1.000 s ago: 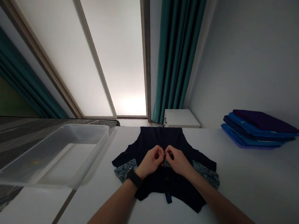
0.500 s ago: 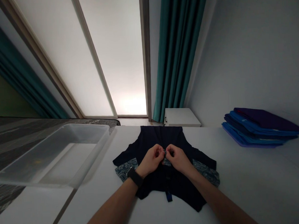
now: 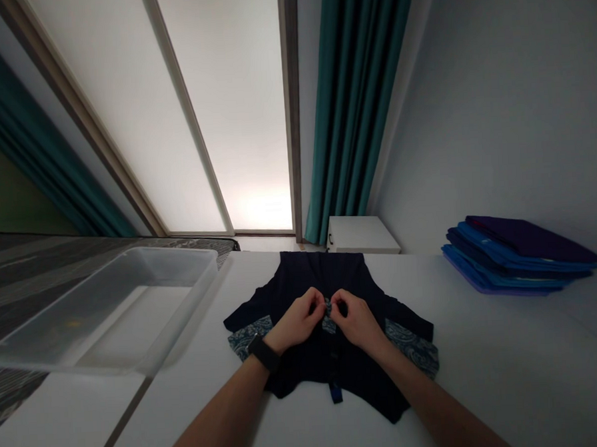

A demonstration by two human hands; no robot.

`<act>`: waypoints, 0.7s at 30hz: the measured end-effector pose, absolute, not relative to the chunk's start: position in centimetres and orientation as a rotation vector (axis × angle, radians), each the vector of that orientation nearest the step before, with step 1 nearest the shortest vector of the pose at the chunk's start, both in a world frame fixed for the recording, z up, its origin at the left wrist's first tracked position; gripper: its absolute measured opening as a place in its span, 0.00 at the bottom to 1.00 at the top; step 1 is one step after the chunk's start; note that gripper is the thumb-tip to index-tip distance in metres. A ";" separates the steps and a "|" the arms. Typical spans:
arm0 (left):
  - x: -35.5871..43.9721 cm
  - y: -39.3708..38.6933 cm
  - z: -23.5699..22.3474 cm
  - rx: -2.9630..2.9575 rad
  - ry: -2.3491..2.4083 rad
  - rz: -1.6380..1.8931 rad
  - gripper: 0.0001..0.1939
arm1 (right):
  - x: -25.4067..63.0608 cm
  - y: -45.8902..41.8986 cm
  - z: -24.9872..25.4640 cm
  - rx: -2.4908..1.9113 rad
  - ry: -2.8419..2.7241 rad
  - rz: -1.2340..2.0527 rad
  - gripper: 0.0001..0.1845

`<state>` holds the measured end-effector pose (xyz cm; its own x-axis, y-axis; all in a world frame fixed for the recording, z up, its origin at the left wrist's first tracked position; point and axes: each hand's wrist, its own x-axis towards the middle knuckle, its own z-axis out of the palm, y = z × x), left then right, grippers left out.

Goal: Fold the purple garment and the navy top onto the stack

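1. **Left hand** [image 3: 296, 322]: The curled fingers and thumb are pinching the front edge of a navy button-front shirt [image 3: 331, 375] high on its placket, with the fingertips partly hidden from this view.
2. **Right hand** [image 3: 356, 320]: The fingers are curling in a mirrored pinch from the opposite side, almost meeting the left hand around a small bluish detail [image 3: 327, 307]. Whether this is a button cannot be told.
3. **Garment position**: The shirt is lying flat on a white table [image 3: 484, 320], centred between the forearms. Paisley-print panels [image 3: 249, 337] are showing along both sides, and a small blue tab [image 3: 336, 393] is hanging at the near edge.
4. **Technique**: Both hands are working together at one point, with the wrists held low. This close pinch is keeping the two front edges aligned while the surrounding cloth is lying smooth.
5. **Surroundings**: A clear plastic bin [image 3: 103, 307] is sitting left of the shirt, and a stack of folded blue garments [image 3: 520, 255] is lying well to the right.
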<state>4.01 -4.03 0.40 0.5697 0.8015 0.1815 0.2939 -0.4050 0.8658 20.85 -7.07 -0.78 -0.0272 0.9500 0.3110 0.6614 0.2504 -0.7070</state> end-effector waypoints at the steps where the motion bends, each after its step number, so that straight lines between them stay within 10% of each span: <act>1: 3.9 -4.1 0.5 2.015 0.885 0.759 0.08 | 20.9 -7.1 -0.8 -1.475 -1.777 0.500 0.04; 21: 3.9 -4.0 1.5 2.837 0.890 0.444 0.03 | 21.5 -7.2 -0.2 -1.314 -1.719 0.862 0.04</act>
<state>3.85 -3.96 1.51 0.7819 0.5763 0.2377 0.5365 -0.8163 0.2142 21.53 -7.19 -0.23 -0.1504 0.9715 0.1833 0.4344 0.2315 -0.8705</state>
